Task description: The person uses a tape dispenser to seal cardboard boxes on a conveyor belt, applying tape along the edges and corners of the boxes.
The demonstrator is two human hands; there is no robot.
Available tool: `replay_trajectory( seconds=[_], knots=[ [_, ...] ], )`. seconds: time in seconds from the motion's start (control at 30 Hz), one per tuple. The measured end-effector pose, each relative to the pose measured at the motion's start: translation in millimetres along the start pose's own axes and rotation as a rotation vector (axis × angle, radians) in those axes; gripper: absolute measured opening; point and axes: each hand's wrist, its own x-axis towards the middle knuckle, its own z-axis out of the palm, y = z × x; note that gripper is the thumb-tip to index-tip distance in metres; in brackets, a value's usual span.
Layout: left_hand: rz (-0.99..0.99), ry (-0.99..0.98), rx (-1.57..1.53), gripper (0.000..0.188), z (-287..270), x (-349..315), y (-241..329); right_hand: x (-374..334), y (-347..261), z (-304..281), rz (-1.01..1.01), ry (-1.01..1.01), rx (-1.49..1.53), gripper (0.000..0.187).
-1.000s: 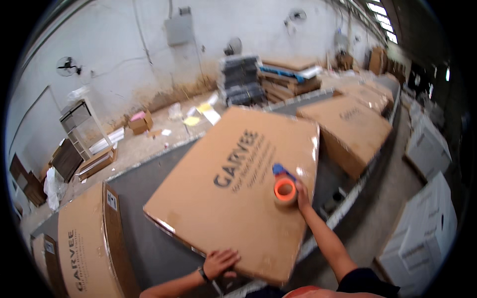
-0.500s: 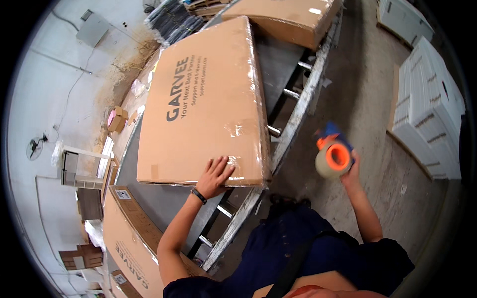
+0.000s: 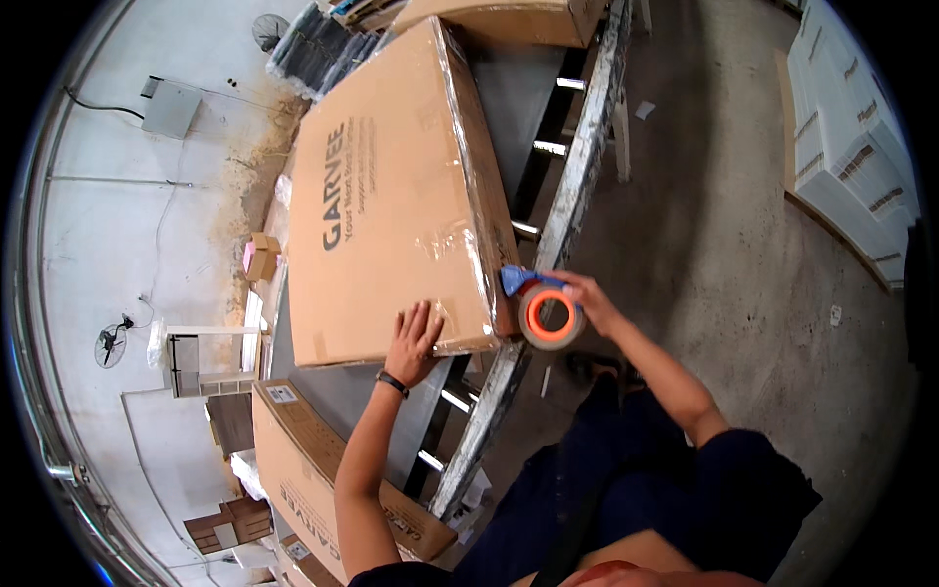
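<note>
A large flat cardboard box point(image 3: 386, 264) lies on the conveyor in front of me, with shiny clear tape along its right edge and near corner. My left hand point(image 3: 416, 342) rests flat on its top near the front edge, fingers spread. My right hand point(image 3: 584, 295) is closed round the handle of a tape dispenser point(image 3: 533, 311), blue with an orange hub and a roll of tape. The dispenser's blue head is at the box's right side, close to the near corner; whether it touches the cardboard I cannot tell.
The conveyor's worn metal side rail point(image 3: 579, 181) runs along the right of the box. Another carton point(image 3: 518, 22) lies beyond it, and a similar carton point(image 3: 308, 489) sits nearer on the left. White stacked panels point(image 3: 851, 147) stand on the floor at right.
My right hand has brought the tape dispenser leftward from over the floor to the box's right side. My left hand stays flat on the box. The whole view has shifted a little.
</note>
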Motion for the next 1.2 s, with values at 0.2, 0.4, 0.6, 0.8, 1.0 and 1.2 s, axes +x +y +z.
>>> replay_trajectory(
  seconds=[0.2, 0.4, 0.6, 0.8, 1.0, 1.2],
  knots=[
    [-0.033, 0.036, 0.009, 0.096, -12, 10, -1, -41, 4, 31, -0.060, 0.067, -0.136, 0.063],
    [-0.020, -0.014, 0.000, 0.099, -7, 4, -8, -119, 43, 84, 0.035, -0.189, -0.224, 0.053],
    [-0.019, 0.006, -0.039, 0.100, -5, 5, -6, -61, 52, 126, -0.055, 0.087, -0.549, 0.051],
    [-0.077, -0.085, -0.001, 0.101, -19, 17, 3, -40, 46, 116, -0.158, -0.352, -1.008, 0.048],
    [-0.107, -0.050, -0.018, 0.101, -16, 7, -2, -77, -11, -18, 0.173, -0.262, -0.106, 0.050],
    [-0.103, -0.039, -0.043, 0.100, -18, 19, 6, -14, 23, -76, -0.076, 0.665, 0.544, 0.052]
  ],
)
